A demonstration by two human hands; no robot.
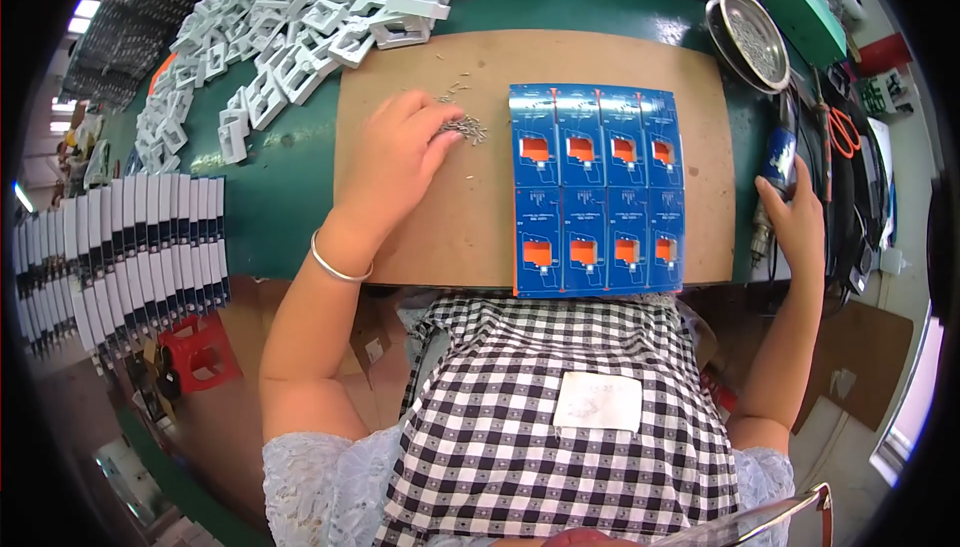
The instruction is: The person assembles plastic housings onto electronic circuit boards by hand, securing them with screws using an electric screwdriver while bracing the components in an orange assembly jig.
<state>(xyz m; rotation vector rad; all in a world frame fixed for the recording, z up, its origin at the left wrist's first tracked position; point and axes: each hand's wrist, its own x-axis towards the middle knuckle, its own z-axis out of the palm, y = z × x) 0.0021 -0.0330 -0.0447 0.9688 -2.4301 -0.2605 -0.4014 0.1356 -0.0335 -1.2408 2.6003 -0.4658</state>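
Left hand (395,157), fingers pinched on small metal screws (462,128) near the brown board's (420,237) far edge; right hand (797,222) wrapped around an electric screwdriver (780,162) at the tabletop's right edge; eight blue fixtures (597,190), two rows of four, orange-centred.

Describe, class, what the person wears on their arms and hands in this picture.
Both forearms are bare, with no gloves on the left hand or the right hand. A thin silver bangle circles the left wrist. Short white lace sleeves cover the upper arms near the shoulders, beside a black-and-white checked apron. No rings or watch are visible.
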